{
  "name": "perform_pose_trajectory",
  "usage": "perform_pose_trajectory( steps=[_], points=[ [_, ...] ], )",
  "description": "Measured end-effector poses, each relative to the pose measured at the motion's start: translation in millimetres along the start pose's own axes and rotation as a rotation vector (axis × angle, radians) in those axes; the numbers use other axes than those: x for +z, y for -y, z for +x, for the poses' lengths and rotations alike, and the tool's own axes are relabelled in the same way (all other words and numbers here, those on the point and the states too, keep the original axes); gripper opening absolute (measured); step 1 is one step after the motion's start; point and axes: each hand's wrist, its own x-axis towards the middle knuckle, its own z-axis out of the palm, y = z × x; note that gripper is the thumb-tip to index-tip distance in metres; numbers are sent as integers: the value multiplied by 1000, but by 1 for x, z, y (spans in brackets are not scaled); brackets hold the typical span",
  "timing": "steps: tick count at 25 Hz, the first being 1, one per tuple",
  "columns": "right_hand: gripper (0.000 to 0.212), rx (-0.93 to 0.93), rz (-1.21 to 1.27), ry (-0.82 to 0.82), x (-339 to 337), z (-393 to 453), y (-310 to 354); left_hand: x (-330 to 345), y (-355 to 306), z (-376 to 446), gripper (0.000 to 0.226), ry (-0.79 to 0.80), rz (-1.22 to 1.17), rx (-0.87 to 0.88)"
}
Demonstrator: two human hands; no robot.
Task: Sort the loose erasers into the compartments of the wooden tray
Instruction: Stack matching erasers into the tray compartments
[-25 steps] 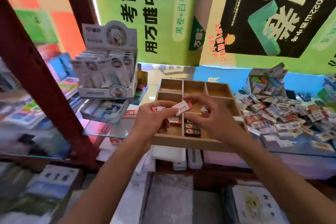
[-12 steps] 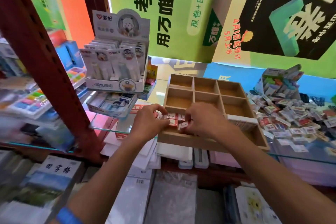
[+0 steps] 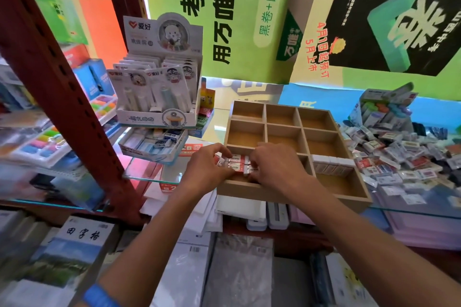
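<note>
Both your hands are down in the near-left compartment of the wooden tray [image 3: 294, 195]. Left hand [image 3: 208, 169] and right hand [image 3: 277, 167] each have fingers curled onto the red-and-white erasers [image 3: 237, 161] lying packed there; the grip of each looks narrow, a fingertip pinch or press on the row. Whether any one eraser is lifted clear I cannot tell, as the knuckles cover the contact.

The loose erasers [image 3: 404, 157] are still heaped on the glass surface [image 3: 424, 209] just right of the tray. A row of white erasers [image 3: 331, 163] stands in the near-right compartment. The back six compartments look empty.

Risks, as judged:
- The tray's near edge overhangs the glass. Pressing down hard here could tip it toward you.
- The row is tight. Forcing one more in may pop its neighbours out.
- The wrappers look slick, so a light pinch may slip.
- The heap sits close to the glass edge, so a careless reach could sweep pieces off.
</note>
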Motion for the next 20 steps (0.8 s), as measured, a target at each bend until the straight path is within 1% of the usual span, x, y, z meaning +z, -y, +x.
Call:
perform_pose_trajectory(
  steps=[3,5,6,7,8,9,10,11,12,14,16,18,20],
  points=[
    [21,16,15,15,2,0,0,2,-2,1,33,-20,47,-13],
    [24,30,29,3,4,2,1,3,-3,0,33,-24,37,-20],
    [24,53,101,-3,4,1,1,2,-4,1,33,-17,27,-23],
    [22,105,291,10,3,-1,0,2,-3,1,32,-7,5,-24],
    [20,187,621,33,-3,-3,0,2,-2,-1,31,0,-36,-26],
    [21,279,1017,69,-11,-5,0,1,-1,-3,30,5,-96,-31],
    [25,367,1354,117,-17,-7,-1,1,0,-5,30,9,-163,-39],
    [28,422,1565,158,-22,-11,-3,1,1,-8,29,10,-222,-45],
    [29,449,1662,183,-24,-13,-6,2,2,-10,28,14,-265,-50],
    [29,454,1681,199,-23,-16,-9,3,3,-15,27,40,-299,-53],
    [32,508,1713,170,-17,-18,-12,4,4,-17,26,52,-311,-52],
    [29,569,1794,133,-12,-21,-14,4,4,-18,26,52,-316,-44],
    [27,556,1801,104,-9,-23,-17,4,4,-18,25,50,-327,-46]
  ],
)
